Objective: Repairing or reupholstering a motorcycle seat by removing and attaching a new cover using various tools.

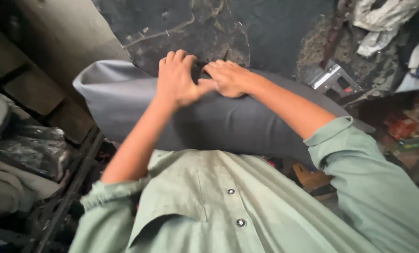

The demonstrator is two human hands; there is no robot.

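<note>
A wide grey padded panel covered in smooth cloth [125, 100] lies across in front of me, resting against my chest. My left hand [176, 79] lies flat on its far edge with fingers spread and curled over the rim. My right hand [228, 77] presses down beside it, thumb touching my left hand's thumb. Both hands sit where the grey cloth meets a dark, cracked, worn surface [195, 28] behind it. My green shirt with rolled sleeves [228, 206] fills the lower part of the view.
A metal bracket [333, 79] lies at the right, near crumpled white cloth [382, 23]. Colourful packets and clutter [404, 131] sit at the far right. Dark cushions and a black metal frame [73, 182] stand at the left.
</note>
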